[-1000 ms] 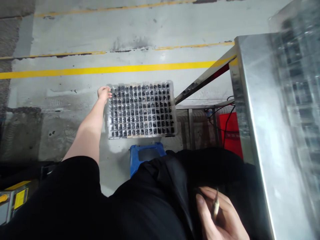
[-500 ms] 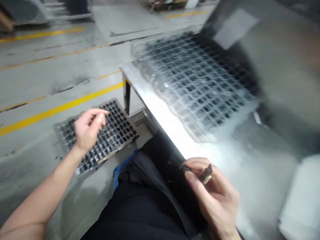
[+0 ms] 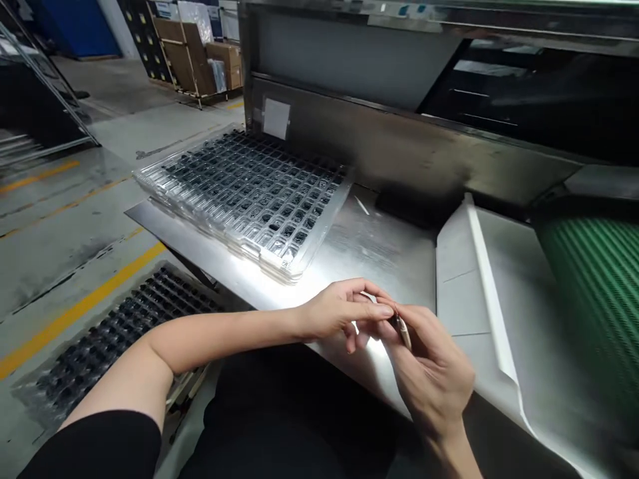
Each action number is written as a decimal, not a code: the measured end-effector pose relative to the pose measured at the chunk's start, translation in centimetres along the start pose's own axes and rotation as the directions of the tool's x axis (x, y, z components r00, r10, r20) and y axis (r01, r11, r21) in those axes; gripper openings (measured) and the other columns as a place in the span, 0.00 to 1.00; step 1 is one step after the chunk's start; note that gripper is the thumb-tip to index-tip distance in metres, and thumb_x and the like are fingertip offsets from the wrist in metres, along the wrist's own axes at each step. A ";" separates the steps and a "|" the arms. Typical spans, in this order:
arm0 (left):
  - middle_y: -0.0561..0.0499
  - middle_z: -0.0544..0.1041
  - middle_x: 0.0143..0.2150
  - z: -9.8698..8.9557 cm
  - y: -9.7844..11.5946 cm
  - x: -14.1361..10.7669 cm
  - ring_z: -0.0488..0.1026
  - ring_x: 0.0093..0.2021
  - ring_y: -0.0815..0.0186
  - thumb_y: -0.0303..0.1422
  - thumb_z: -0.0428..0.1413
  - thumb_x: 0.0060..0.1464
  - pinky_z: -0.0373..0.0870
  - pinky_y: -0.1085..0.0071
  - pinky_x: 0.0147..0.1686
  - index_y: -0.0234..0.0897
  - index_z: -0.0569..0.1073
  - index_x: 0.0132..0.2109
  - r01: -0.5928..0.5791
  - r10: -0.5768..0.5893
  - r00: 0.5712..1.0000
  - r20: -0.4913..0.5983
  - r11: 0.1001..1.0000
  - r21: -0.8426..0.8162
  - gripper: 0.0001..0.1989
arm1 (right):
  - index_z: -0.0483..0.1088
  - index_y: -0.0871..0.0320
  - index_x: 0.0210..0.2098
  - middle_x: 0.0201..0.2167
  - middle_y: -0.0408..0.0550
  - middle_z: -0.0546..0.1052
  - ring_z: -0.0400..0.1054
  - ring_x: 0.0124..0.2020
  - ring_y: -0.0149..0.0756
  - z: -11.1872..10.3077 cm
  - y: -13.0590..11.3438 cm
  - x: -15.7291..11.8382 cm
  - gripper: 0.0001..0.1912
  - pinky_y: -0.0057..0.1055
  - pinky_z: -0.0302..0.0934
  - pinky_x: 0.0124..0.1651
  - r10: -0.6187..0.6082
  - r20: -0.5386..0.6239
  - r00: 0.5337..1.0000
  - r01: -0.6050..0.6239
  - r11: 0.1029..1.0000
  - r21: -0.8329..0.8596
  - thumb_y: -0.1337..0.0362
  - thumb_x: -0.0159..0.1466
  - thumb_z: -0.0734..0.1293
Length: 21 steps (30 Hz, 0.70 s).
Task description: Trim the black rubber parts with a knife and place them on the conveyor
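My left hand (image 3: 344, 311) and my right hand (image 3: 429, 352) meet above the front edge of the metal table (image 3: 369, 246). Between the right thumb and fingers sits a small dark and tan piece (image 3: 402, 330), partly covered by the fingers. The left thumb and fingertips pinch at its upper end; whatever they hold there is too small to make out. Left of the hands, a stack of clear plastic trays (image 3: 249, 186) with dark parts in its pockets lies on the table.
Below the table at the left is another tray (image 3: 114, 332) of dark parts. A white sheet-lined channel (image 3: 464, 286) and a green ribbed belt (image 3: 594, 286) are at the right. A metal housing (image 3: 399, 140) rises behind the table.
The view has swung right toward the table and housing. My left hand has come from over the lower tray to my right hand, and the two now touch.
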State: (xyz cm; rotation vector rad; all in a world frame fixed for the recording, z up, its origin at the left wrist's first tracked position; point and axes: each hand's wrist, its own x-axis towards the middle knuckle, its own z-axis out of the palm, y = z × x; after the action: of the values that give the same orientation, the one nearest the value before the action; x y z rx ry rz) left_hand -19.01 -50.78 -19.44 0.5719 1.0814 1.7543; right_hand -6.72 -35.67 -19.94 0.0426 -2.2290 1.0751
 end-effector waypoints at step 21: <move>0.53 0.75 0.34 -3.5 1.2 4.6 0.64 0.27 0.74 0.42 0.72 0.61 0.60 0.75 0.26 0.41 0.86 0.52 -0.096 0.112 0.988 -0.110 0.984 0.148 0.16 | 0.82 0.59 0.36 0.28 0.45 0.75 0.50 0.22 0.25 1.8 3.1 3.2 0.23 0.30 0.42 0.25 0.622 0.118 0.774 -0.569 0.601 0.561 0.43 0.69 0.79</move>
State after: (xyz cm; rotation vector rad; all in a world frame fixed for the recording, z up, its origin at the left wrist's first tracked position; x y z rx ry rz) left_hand -24.23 -48.30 -20.59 0.6283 1.2868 1.8302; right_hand -11.13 -34.11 -21.01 -0.5344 -1.7695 2.0520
